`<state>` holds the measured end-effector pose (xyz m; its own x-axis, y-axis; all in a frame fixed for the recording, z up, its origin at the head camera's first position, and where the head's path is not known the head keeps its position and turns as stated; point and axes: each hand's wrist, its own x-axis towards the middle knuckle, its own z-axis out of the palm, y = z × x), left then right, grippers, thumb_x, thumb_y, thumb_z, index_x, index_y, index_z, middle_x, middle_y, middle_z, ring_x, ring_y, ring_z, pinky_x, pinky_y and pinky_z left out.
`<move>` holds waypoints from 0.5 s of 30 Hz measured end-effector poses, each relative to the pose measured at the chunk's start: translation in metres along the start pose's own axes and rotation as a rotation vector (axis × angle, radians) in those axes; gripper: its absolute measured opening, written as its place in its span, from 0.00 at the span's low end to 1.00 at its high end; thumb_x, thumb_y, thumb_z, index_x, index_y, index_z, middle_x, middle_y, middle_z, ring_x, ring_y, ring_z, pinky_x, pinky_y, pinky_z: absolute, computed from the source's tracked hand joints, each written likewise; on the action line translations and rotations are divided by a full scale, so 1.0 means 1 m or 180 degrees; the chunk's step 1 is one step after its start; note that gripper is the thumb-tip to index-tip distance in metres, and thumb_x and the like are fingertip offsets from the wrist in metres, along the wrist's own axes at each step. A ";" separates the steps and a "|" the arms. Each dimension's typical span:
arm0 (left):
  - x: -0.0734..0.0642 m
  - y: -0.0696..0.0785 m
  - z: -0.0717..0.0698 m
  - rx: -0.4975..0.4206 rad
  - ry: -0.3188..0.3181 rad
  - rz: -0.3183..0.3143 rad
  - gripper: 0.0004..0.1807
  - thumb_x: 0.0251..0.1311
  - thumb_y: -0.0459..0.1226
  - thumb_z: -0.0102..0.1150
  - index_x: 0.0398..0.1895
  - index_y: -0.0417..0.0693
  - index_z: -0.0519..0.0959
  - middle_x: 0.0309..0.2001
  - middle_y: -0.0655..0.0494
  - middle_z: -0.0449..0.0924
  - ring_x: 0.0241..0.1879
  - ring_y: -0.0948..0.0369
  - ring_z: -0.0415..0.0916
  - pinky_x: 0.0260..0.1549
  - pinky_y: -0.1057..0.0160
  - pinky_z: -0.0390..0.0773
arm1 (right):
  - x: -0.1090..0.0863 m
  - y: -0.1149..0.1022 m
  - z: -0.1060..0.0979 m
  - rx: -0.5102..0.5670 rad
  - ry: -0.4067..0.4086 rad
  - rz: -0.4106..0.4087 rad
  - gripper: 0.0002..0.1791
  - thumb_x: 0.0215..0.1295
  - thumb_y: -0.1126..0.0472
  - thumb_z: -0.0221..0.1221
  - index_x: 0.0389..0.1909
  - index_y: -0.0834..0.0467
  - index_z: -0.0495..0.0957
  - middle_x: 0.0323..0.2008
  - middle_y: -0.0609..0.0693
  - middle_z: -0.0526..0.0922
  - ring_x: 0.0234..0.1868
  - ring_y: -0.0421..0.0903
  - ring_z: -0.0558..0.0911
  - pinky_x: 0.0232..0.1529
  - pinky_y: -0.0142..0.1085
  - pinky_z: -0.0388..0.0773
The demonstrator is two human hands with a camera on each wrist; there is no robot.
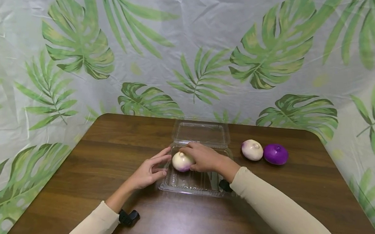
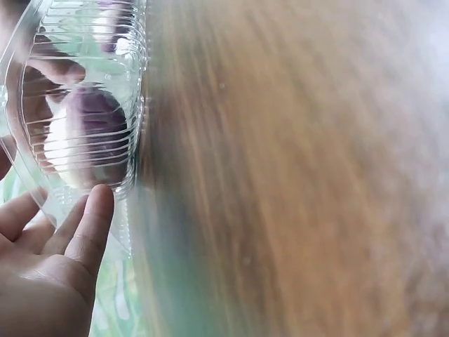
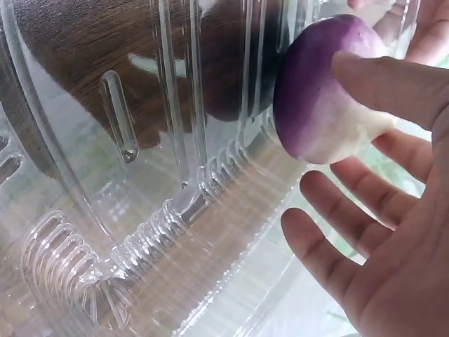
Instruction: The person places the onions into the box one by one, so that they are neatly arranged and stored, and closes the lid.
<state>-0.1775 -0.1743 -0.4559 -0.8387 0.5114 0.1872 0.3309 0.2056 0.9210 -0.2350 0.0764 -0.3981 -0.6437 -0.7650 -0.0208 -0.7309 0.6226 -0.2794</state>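
right hand [image 1: 205,158]: turnip [image 1: 181,162] between thumb and fingers

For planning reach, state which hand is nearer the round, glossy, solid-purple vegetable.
Right. The right hand is left of the purple vegetable; the left hand is farther left.

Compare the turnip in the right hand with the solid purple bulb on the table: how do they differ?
The turnip is white shading to purple; the purple bulb is purple all over. The right hand grips the turnip in the clear plastic container; the purple bulb rests untouched on the wooden table. Both are rounded, with a small nub.
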 end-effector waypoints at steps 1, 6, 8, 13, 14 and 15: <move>0.000 0.000 0.000 -0.0005 -0.0005 -0.0001 0.32 0.62 0.25 0.55 0.71 0.29 0.63 0.80 0.43 0.45 0.72 0.37 0.60 0.59 0.58 0.79 | 0.000 0.000 0.000 -0.0005 -0.0005 0.0005 0.35 0.55 0.62 0.70 0.66 0.55 0.72 0.60 0.57 0.76 0.60 0.56 0.77 0.61 0.50 0.77; 0.001 0.001 0.000 0.0016 -0.0028 -0.0012 0.31 0.63 0.26 0.55 0.71 0.30 0.64 0.80 0.44 0.45 0.72 0.38 0.60 0.59 0.56 0.79 | 0.000 0.002 0.000 0.0026 -0.0016 0.0029 0.35 0.57 0.62 0.69 0.67 0.55 0.71 0.61 0.57 0.76 0.61 0.55 0.77 0.61 0.50 0.77; 0.001 0.001 0.000 0.0015 -0.0039 -0.0011 0.31 0.63 0.25 0.55 0.71 0.30 0.63 0.80 0.43 0.45 0.72 0.38 0.60 0.60 0.55 0.79 | -0.001 0.002 -0.002 0.0078 -0.0033 0.0047 0.35 0.57 0.62 0.69 0.67 0.54 0.71 0.61 0.57 0.76 0.61 0.56 0.77 0.61 0.50 0.77; 0.001 -0.001 0.000 -0.0013 -0.0041 -0.0003 0.32 0.62 0.25 0.55 0.70 0.29 0.63 0.80 0.42 0.45 0.72 0.37 0.60 0.59 0.58 0.79 | -0.011 0.000 -0.019 0.0146 -0.0056 0.0035 0.33 0.61 0.61 0.67 0.68 0.55 0.70 0.60 0.58 0.76 0.61 0.56 0.77 0.61 0.52 0.77; 0.001 -0.002 -0.001 -0.0015 -0.0039 -0.0005 0.32 0.62 0.25 0.55 0.70 0.29 0.63 0.80 0.42 0.45 0.72 0.38 0.60 0.59 0.59 0.79 | -0.014 0.000 -0.024 0.0135 -0.0057 0.0017 0.33 0.61 0.61 0.66 0.68 0.56 0.70 0.61 0.58 0.77 0.62 0.56 0.76 0.61 0.52 0.76; 0.002 -0.002 -0.001 -0.0018 -0.0037 -0.0009 0.32 0.62 0.25 0.56 0.70 0.29 0.64 0.80 0.43 0.45 0.72 0.38 0.60 0.59 0.59 0.79 | -0.017 0.000 -0.028 0.0106 -0.0061 -0.0004 0.33 0.61 0.61 0.66 0.68 0.56 0.70 0.61 0.57 0.77 0.62 0.56 0.76 0.61 0.52 0.76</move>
<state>-0.1797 -0.1742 -0.4568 -0.8346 0.5204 0.1806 0.3260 0.2023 0.9235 -0.2301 0.0942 -0.3704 -0.6381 -0.7690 -0.0388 -0.7235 0.6161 -0.3112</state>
